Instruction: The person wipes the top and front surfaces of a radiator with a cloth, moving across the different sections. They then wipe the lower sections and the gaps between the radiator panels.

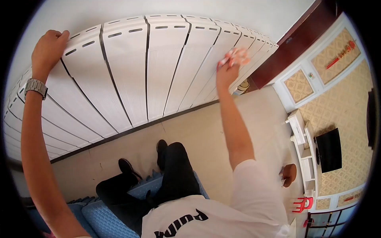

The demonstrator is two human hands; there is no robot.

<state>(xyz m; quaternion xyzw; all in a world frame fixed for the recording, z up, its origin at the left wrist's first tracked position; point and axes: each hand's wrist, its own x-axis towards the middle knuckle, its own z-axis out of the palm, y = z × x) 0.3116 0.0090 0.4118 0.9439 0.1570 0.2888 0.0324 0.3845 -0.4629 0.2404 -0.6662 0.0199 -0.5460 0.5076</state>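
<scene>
I'm resting the left hand on the top edge of the white radiator, its fingers bending partly out of sight so I cannot tell their grip from here, while the right hand is clutching a blurred red-and-white cloth at the radiator's front.

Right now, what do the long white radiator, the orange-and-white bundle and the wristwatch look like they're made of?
The radiator looks like painted metal: pale, smooth panels with slots near the top. The bundle in the right hand is blurred, but its crumpled shape suggests soft cloth. The wristwatch seems to have a metal band, silvery with shiny links.
</scene>
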